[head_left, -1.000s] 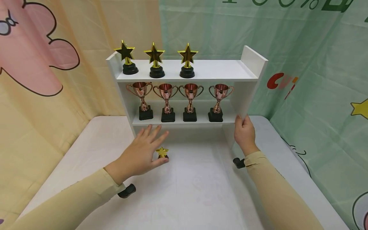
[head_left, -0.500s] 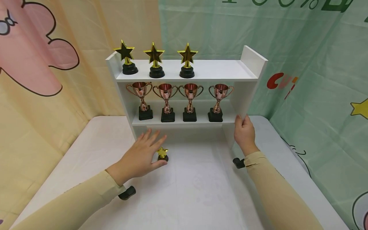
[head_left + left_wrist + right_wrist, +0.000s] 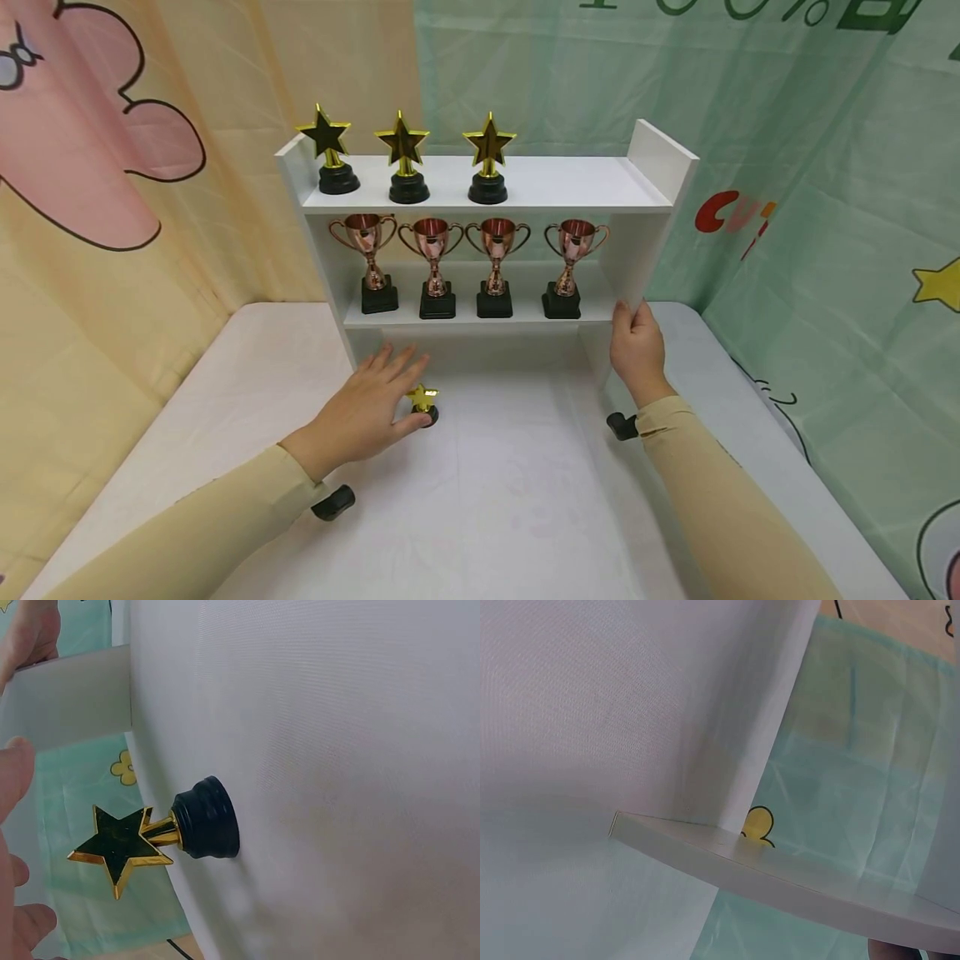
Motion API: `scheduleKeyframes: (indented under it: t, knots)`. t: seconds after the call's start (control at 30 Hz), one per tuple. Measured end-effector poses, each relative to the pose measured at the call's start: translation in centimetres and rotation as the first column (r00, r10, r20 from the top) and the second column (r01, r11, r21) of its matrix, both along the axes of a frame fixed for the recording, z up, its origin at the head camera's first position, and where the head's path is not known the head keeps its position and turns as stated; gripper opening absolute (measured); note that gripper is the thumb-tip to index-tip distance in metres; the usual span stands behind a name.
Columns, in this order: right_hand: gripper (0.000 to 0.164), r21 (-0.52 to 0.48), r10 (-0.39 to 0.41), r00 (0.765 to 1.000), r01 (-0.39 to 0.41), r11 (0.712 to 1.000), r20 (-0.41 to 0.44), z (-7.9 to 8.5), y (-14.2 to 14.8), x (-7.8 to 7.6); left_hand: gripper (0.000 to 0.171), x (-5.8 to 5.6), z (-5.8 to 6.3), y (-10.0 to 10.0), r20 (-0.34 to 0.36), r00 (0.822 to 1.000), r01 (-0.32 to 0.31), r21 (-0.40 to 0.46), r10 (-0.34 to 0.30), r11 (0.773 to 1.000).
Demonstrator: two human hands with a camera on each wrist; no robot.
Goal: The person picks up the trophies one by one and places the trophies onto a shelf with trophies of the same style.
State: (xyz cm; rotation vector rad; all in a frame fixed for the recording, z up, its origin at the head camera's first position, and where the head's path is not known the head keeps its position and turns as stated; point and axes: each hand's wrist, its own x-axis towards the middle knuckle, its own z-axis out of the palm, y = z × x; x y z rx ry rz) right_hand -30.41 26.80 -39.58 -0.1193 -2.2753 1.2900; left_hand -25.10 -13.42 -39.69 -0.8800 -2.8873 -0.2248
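Observation:
A small gold star trophy (image 3: 423, 398) with a black base stands upright on the white table (image 3: 517, 500), below the shelf unit. My left hand (image 3: 360, 412) is over and beside it, fingers spread, the thumb overlapping its base in the head view. In the left wrist view a gap shows between the fingers and the star trophy (image 3: 206, 821). With thumb and fingers, my right hand (image 3: 639, 354) grips the right side panel of the white shelf unit (image 3: 585, 179). The right wrist view shows that panel (image 3: 780, 881), with only fingertips at its lower edge.
On the top shelf, three larger star trophies (image 3: 405, 158) stand toward the left. Several bronze-coloured two-handled cups (image 3: 495, 258) line the middle shelf. Printed curtains (image 3: 810, 250) hang behind and beside the table.
My left hand has drawn slightly down and back toward the near side, its spread fingers a little closer together. My right hand stays on the side panel; the trophies have not moved.

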Motion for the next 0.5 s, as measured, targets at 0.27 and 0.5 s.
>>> scheduleKeyframes:
  t: [0.27, 0.5]
  knots:
    - [0.051, -0.002, 0.002, 1.000, -0.002, 1.000, 0.003, 0.1, 0.0, 0.0, 0.086, -0.4, -0.7, -0.2, 0.019, 1.000, -0.010, 0.018, 0.010, 1.000]
    - [0.050, 0.000, -0.001, 1.000, 0.001, 1.000, 0.000, 0.0, 0.0, 0.0, 0.082, -0.6, -1.2, -0.1, 0.046, 0.999, -0.017, 0.029, 0.016, 0.999]
